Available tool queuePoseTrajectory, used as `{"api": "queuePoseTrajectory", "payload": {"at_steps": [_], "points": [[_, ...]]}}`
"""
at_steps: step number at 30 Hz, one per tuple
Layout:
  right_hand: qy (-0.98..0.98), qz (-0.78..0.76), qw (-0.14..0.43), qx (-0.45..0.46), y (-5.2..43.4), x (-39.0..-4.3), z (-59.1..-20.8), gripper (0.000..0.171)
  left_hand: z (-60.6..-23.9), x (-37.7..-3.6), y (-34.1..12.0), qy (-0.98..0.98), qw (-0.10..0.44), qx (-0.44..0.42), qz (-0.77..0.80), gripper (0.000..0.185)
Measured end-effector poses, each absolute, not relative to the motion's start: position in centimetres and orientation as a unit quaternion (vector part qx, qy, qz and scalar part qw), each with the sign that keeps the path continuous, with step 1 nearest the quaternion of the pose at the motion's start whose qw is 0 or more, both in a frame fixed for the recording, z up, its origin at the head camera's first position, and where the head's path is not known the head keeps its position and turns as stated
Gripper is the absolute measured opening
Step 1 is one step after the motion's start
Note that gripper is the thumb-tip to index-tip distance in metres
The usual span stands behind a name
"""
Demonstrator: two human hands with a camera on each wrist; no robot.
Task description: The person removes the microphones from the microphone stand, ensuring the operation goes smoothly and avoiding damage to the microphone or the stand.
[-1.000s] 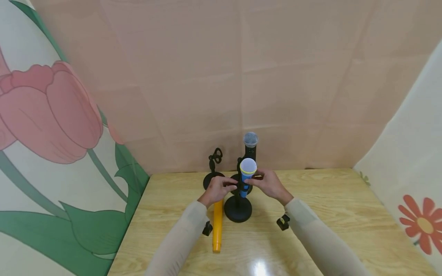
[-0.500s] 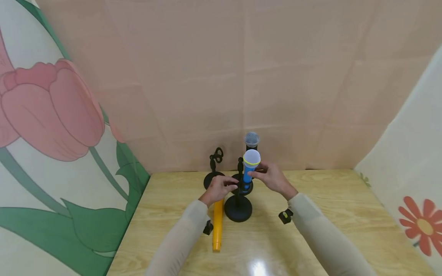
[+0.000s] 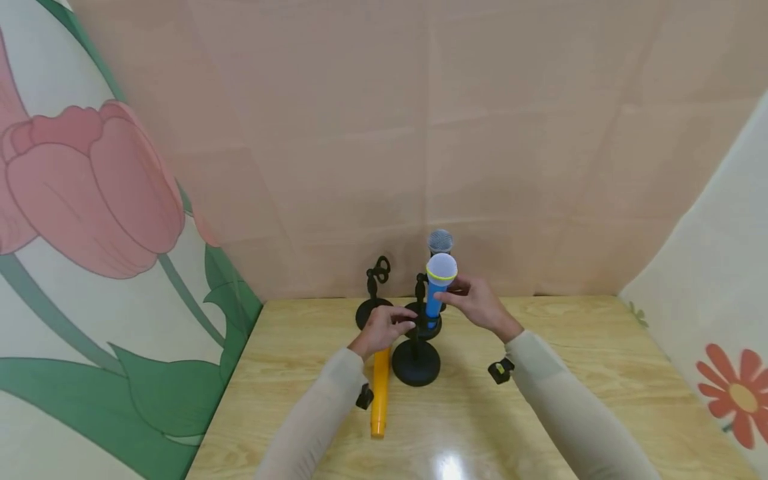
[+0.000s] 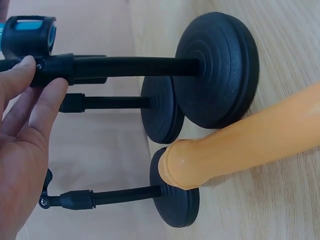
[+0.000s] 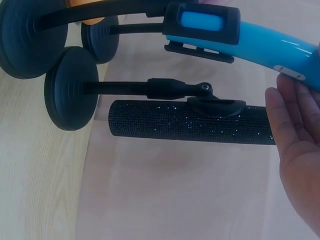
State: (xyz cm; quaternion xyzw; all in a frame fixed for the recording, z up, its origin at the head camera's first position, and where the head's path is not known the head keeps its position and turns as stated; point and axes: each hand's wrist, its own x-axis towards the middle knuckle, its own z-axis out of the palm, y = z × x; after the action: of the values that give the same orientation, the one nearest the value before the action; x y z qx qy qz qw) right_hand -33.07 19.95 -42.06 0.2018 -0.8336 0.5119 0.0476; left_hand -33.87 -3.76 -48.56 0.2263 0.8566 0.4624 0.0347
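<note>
My left hand (image 3: 384, 331) pinches the upper pole of the front black microphone stand (image 3: 416, 365), just below its clip (image 4: 30, 37). Thumb and fingers of my right hand (image 3: 480, 308) hold a blue microphone (image 3: 436, 299) with a white head and a yellow ring. Its lower end sits inside the clip (image 5: 202, 22), and the microphone leans slightly to the right. Under my left wrist, a yellow-orange microphone (image 3: 380, 393) lies on the table; its far end is hidden by the hand in the head view.
Behind, a sparkly black microphone (image 5: 190, 122) with a grey mesh head rests in a second stand (image 5: 72, 90). A third stand (image 3: 372, 312) at the back left has a bare clip. A pink-brown cloth (image 3: 336, 200) hangs behind the wooden table (image 3: 540, 400).
My right hand has moved up and slightly right along with the blue microphone, which now sits higher and tilts more. The left hand stays on the stand.
</note>
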Motion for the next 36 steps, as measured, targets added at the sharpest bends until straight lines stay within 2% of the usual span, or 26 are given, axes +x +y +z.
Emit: {"api": "queuePoseTrajectory", "payload": {"at_steps": [24, 36], "points": [[-0.838, 0.508, 0.072, 0.188, 21.4, -33.6, -41.5, 0.032, -48.7, -35.0, -2.0, 0.832, 0.053, 0.188, 0.52, 0.019], [-0.833, 0.518, 0.085, 0.174, 22.7, -33.3, -40.6, 0.04, -48.5, -35.1, -2.0, 0.843, 0.039, 0.189, 0.502, 0.018]]}}
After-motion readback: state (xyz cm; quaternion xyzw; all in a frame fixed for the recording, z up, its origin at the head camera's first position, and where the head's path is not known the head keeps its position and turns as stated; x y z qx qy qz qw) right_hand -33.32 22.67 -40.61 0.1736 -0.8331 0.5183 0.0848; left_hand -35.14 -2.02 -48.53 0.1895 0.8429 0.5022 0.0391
